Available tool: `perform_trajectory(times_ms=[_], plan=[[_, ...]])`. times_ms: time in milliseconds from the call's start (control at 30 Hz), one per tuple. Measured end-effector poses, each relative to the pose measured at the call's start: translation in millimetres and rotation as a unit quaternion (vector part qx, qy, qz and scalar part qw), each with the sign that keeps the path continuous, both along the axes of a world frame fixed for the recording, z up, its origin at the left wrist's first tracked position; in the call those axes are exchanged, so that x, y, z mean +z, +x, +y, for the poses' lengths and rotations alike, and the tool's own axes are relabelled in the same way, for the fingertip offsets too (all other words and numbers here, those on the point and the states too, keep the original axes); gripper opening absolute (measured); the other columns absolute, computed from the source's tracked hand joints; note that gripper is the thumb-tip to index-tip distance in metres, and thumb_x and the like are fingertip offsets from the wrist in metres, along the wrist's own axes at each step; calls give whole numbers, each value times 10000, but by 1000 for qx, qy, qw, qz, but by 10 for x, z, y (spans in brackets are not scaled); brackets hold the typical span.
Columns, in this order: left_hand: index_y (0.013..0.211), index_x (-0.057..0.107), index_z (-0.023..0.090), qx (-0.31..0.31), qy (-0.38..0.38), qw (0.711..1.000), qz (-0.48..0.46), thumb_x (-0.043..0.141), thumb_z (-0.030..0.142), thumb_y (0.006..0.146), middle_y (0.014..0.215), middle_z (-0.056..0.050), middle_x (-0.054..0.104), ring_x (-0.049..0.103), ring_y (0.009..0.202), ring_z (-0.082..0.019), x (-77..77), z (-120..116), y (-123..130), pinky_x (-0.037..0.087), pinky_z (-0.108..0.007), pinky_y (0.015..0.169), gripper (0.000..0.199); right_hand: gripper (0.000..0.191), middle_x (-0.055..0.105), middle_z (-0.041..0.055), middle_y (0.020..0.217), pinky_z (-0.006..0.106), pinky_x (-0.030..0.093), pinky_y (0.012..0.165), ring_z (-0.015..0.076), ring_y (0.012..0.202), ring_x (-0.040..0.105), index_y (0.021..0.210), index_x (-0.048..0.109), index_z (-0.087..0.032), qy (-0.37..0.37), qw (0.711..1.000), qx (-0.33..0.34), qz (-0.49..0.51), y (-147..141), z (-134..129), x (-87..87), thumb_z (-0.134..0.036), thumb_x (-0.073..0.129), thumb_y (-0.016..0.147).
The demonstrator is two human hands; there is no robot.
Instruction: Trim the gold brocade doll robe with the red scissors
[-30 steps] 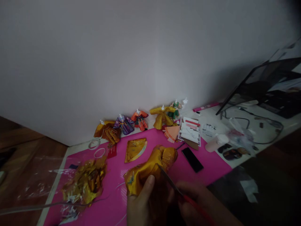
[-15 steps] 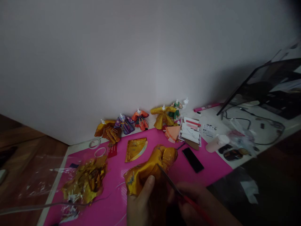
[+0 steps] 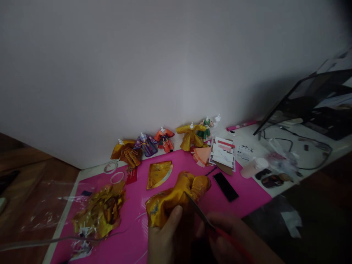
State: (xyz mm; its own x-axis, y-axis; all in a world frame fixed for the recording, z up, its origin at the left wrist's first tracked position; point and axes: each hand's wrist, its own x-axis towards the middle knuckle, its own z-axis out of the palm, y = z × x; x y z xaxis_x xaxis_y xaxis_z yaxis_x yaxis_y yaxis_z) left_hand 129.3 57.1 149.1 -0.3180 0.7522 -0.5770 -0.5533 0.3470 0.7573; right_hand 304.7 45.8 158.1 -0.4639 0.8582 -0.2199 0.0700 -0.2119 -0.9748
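From my far-off station I had the left hand (image 3: 163, 240) gripping the gold cloth (image 3: 176, 194) above the pink mat (image 3: 134, 190), its long axis slanting lower left to upper right, and the right hand (image 3: 229, 229) clasping a red-handled cutting tool (image 3: 200, 214) pointing up-left across it.

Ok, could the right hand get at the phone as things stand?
Not readily, I think: the right hand holds the red-handled blade. Otherwise the way looks free, with the phone lying uncovered on the pink mat just beyond.
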Motion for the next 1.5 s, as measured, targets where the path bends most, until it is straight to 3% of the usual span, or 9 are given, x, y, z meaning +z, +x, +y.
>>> perform_trajectory(times_ms=[133, 300, 400, 533, 700, 867, 1133, 1300, 1500], plan=[[804, 733, 224, -29, 6, 999, 28, 949, 445, 501, 635, -1, 761, 775, 817, -300, -94, -1, -95, 592, -294, 592, 432, 584, 730, 102, 985, 395, 549, 859, 268, 926, 692, 1059, 711, -234, 11, 999, 32, 20, -25, 55, 80, -757, 537, 867], [834, 744, 234, -49, 8, 999, 20, 960, 443, 489, 680, 7, 782, 777, 825, -290, -183, 1, -170, 602, -296, 628, 458, 557, 731, 101, 1035, 382, 558, 862, 274, 969, 697, 1103, 714, -255, 19, 1000, 22, -5, -31, 75, 102, -736, 529, 890], [842, 747, 224, -49, 15, 999, 10, 964, 439, 485, 700, -4, 791, 778, 828, -293, -183, 7, -173, 610, -309, 661, 470, 564, 735, 99, 981, 367, 567, 833, 252, 896, 704, 1120, 726, -244, 44, 998, 48, 6, -37, 86, 86, -723, 517, 906], [860, 752, 225, -48, 26, 998, 6, 958, 419, 509, 725, -14, 798, 777, 865, -301, -168, 16, -170, 615, -325, 712, 451, 492, 737, 95, 999, 341, 553, 825, 256, 965, 701, 1170, 714, -263, 67, 997, 40, 3, -40, 98, 82, -656, 514, 951], [850, 747, 234, -45, 25, 998, 26, 952, 422, 518, 713, -2, 796, 780, 782, -279, -170, 3, -181, 615, -320, 669, 433, 524, 735, 115, 1040, 342, 552, 791, 254, 918, 708, 1184, 701, -246, 72, 995, 62, 17, -46, 121, 132, -666, 491, 952], [838, 756, 221, -27, 16, 999, 24, 943, 428, 525, 676, -18, 785, 779, 759, -292, -97, -13, -134, 618, -339, 645, 419, 577, 708, 75, 872, 319, 545, 778, 242, 889, 688, 1082, 738, -228, 44, 997, 65, 12, -57, 145, 173, -727, 510, 902], [857, 757, 211, -15, 27, 999, 8, 930, 398, 548, 697, -36, 789, 771, 895, -332, -27, 2, -101, 620, -384, 748, 400, 504, 710, 93, 991, 327, 541, 799, 226, 926, 659, 1047, 687, -232, 61, 998, 26, -10, -77, 79, -1, -682, 484, 945], [856, 762, 219, -39, 30, 999, -10, 928, 374, 569, 809, -49, 820, 757, 973, -352, 8, 41, -151, 608, -418, 853, 365, 530, 553, 7, 739, 258, 464, 618, 122, 624, 485, 918, 691, -203, -15, 995, 71, 72, -126, 147, 29, -709, 534, 902], [1049, 759, 161, -88, 13, 986, -143, 839, 402, 714, 923, -112, 832, 764, 974, -362, -99, 203, -385, 621, -420, 832, 420, 563, 535, -25, 695, 197, 362, 502, 83, 545, 459, 1130, 619, -197, -78, 993, 78, 44, -43, 113, -223, -709, 505, 925]])
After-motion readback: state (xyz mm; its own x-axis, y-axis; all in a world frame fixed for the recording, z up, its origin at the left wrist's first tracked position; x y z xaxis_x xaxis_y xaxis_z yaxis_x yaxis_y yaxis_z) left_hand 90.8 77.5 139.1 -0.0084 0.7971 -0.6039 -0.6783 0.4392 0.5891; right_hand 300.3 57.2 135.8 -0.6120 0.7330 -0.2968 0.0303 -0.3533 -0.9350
